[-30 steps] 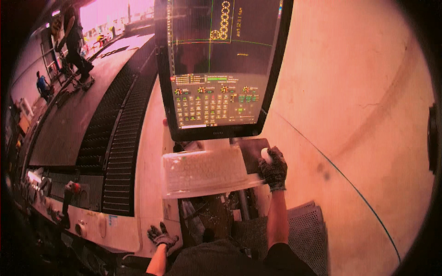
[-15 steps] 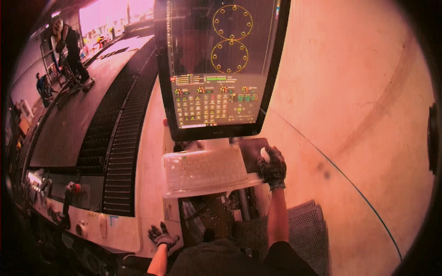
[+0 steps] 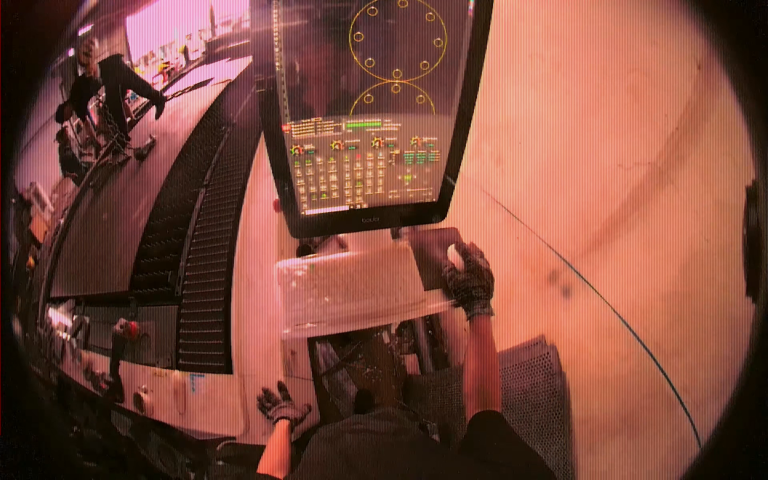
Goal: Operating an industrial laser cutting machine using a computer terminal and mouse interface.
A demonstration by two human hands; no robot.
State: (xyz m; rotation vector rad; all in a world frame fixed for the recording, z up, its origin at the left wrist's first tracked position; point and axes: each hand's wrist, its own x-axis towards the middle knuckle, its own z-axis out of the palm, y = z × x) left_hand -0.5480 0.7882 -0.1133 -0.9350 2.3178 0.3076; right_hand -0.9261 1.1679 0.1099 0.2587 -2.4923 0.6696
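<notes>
Screen (image 3: 320, 88): yellow rings, drawn larger than half a second ago. Co-worker (image 3: 120, 84), upper left: upright earlier, now stooped. Keyboard (image 3: 348, 288): under clear plastic, below screen. Mouse (image 3: 455, 255): white, on dark pad (image 3: 428, 240), right of keyboard. Right hand (image 3: 470, 280): gloved, curled around mouse. Left hand (image 3: 284, 406): gloved, fingers spread wide, on pale bench (image 3: 260, 352).

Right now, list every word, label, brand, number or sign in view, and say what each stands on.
Screen: small yellow, white and green lettering and icons in the lower part; too small to read.
Screen's lower frame: one short, pale mark; not copied out here.
Keyboard: key markings too blurred to read.
Ledge at lower left: small blue marks; too small to tell whether they are writing.
</notes>
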